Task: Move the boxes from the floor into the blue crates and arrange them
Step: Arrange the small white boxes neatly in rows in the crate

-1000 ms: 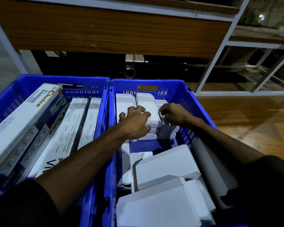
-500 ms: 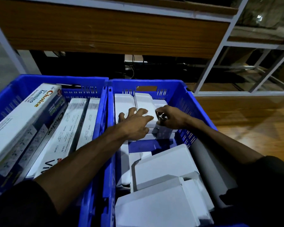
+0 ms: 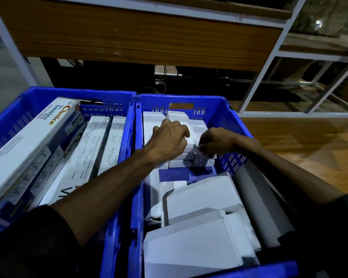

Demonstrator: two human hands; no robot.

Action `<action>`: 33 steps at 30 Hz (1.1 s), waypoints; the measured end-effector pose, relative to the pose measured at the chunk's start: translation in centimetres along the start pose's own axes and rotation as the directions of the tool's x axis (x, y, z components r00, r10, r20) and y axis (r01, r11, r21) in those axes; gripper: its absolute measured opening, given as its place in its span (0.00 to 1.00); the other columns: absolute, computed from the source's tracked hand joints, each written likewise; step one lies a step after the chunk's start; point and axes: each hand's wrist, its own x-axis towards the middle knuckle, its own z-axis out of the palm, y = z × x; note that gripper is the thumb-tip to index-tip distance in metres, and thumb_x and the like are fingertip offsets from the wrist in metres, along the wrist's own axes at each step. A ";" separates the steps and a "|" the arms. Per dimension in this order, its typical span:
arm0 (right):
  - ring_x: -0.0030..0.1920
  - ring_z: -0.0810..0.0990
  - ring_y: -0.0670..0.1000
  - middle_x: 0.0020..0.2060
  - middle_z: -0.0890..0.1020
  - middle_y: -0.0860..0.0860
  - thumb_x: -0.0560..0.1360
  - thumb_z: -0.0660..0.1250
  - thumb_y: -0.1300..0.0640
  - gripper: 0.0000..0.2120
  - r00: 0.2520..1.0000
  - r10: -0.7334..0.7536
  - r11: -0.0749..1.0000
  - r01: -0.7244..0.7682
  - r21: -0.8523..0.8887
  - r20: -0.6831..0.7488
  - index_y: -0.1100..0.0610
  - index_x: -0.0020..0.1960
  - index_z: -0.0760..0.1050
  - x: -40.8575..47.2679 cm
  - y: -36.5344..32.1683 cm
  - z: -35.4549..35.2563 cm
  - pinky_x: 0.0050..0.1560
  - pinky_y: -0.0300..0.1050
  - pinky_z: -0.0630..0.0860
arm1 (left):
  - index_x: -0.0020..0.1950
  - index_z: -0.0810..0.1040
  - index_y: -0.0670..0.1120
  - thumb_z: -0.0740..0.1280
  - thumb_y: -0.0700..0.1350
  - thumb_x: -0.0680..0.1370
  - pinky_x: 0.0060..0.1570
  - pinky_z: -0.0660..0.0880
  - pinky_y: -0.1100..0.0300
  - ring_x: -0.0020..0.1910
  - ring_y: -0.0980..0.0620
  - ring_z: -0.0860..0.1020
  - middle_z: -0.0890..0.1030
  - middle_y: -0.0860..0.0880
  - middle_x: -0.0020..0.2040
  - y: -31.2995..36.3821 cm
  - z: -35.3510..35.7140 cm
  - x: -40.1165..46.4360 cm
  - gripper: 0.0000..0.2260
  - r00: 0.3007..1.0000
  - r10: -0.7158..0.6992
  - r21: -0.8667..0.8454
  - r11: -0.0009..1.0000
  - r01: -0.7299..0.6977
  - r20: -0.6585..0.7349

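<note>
So both hands are working at the far end of the right blue crate (image 3: 225, 115), where the small white boxes (image 3: 197, 125) are getting stacked against the back wall. The left hand (image 3: 169, 139) is lying on top of that stack with fingers curled over the near edge of one box, holding it down. The right hand (image 3: 215, 141) is sitting just beside it to the right, fingers bent and pinching at something small and white at the stack's front edge, but it's blurry, so I'm not calling exactly what it's got. The key bit: the stack is lying straight ahead of both hands, its boxes running long-ways toward the far wall, so I'm guessing any tidying push is going forward. The bigger white boxes (image 3: 199, 197) are sitting loose at the near end, under the forearms. The left crate (image 3: 54, 93) is holding long printed cartons (image 3: 96, 149), also running front to back
</note>
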 end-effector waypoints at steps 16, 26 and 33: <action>0.43 0.86 0.56 0.50 0.85 0.61 0.82 0.62 0.62 0.11 1.000 -0.013 0.986 0.010 0.166 0.016 0.64 0.61 0.77 -3.4 1.2 0.6 0.37 0.38 0.82 | 0.68 0.76 0.46 0.71 0.43 0.76 0.57 0.75 0.49 0.51 0.51 0.79 0.83 0.47 0.56 3.5 1.6 -1.2 0.21 0.529 0.214 -0.339 0.928 0.152 0.821; 0.41 0.81 0.50 0.49 0.85 0.58 0.78 0.68 0.51 0.14 0.991 0.003 1.000 -0.001 -0.020 0.133 0.60 0.57 0.82 -4.0 0.7 0.7 0.47 0.45 0.80 | 0.73 0.70 0.50 0.68 0.51 0.80 0.61 0.78 0.45 0.60 0.46 0.79 0.79 0.45 0.62 3.3 0.7 -1.8 0.22 0.571 0.120 -0.259 0.951 0.169 0.812; 0.52 0.84 0.54 0.51 0.85 0.52 0.77 0.69 0.45 0.15 0.983 -0.004 0.999 0.013 -0.048 0.185 0.54 0.57 0.82 -4.9 -0.3 0.0 0.53 0.47 0.81 | 0.67 0.75 0.44 0.66 0.54 0.81 0.53 0.75 0.52 0.47 0.53 0.75 0.77 0.50 0.47 3.3 0.6 -2.2 0.19 0.569 0.111 -0.234 0.961 0.147 0.815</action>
